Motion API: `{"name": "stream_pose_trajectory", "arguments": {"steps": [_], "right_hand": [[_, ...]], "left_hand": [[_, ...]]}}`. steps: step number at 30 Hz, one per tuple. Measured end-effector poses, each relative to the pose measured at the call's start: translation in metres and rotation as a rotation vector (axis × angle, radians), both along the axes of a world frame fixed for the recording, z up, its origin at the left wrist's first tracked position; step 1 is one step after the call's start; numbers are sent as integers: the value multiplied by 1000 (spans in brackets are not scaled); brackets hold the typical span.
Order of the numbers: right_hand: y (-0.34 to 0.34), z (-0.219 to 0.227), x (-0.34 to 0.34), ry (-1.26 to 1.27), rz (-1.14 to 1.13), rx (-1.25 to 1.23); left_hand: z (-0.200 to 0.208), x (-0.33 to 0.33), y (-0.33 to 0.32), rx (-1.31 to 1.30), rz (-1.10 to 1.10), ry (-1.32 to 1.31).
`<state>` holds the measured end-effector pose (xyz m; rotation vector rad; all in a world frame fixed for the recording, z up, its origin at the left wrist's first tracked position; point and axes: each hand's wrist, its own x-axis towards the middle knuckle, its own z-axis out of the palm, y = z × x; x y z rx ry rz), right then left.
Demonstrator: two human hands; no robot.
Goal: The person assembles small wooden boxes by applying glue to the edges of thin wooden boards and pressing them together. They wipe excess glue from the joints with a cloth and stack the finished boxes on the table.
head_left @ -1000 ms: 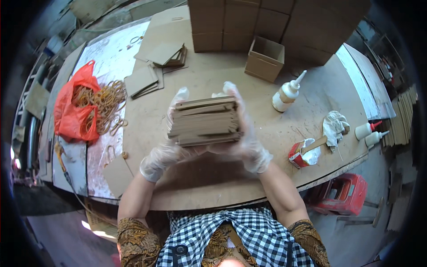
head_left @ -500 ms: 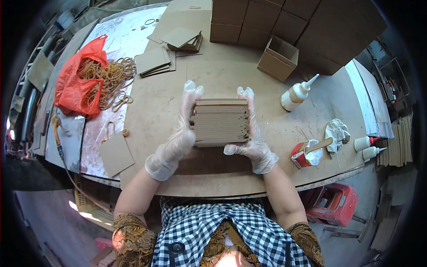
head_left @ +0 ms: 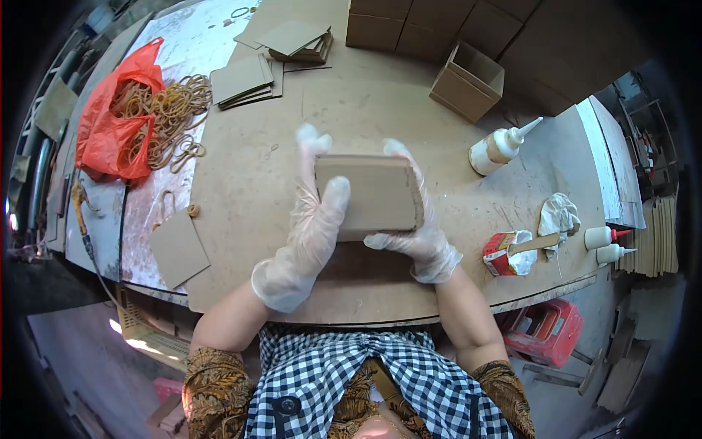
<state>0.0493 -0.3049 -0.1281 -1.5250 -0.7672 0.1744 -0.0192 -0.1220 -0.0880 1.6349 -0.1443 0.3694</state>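
1. red tub (head_left: 495, 257): landmark, on the table (head_left: 278, 102).
2. cardboard stack (head_left: 380, 194): left of the tub, between both hands.
3. left hand (head_left: 313, 214), gloved: fingers grasping the stack's left side, thumb across its face.
4. right hand (head_left: 424, 238), gloved: fingers grasping the stack's right side, thumb at its lower edge.
5. white squeeze bottle (head_left: 493, 152): beyond the tub.

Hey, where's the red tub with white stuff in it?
In the head view, the red tub is on the table, right of the right hand, beside the crumpled white cloth.
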Motion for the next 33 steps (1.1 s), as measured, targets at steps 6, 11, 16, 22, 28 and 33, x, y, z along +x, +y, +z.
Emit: {"name": "stream_pose_trajectory", "arguments": {"steps": [6, 11, 16, 22, 28, 33], "right_hand": [[2, -8, 12, -81, 63, 57], [2, -4, 12, 20, 67, 44], [2, 1, 10, 26, 99, 30], [-1, -3, 13, -143, 65, -20], [1, -1, 11, -120, 52, -29], [0, -1, 10, -146, 35, -43]], "left_hand": [[-18, 7, 15, -118, -125, -17], [6, 23, 5, -369, 19, 145], [-1, 19, 15, -264, -167, 279], [2, 18, 8, -182, -124, 216], [12, 17, -2, -237, -128, 215], [-2, 19, 10, -443, -160, 224]]}}
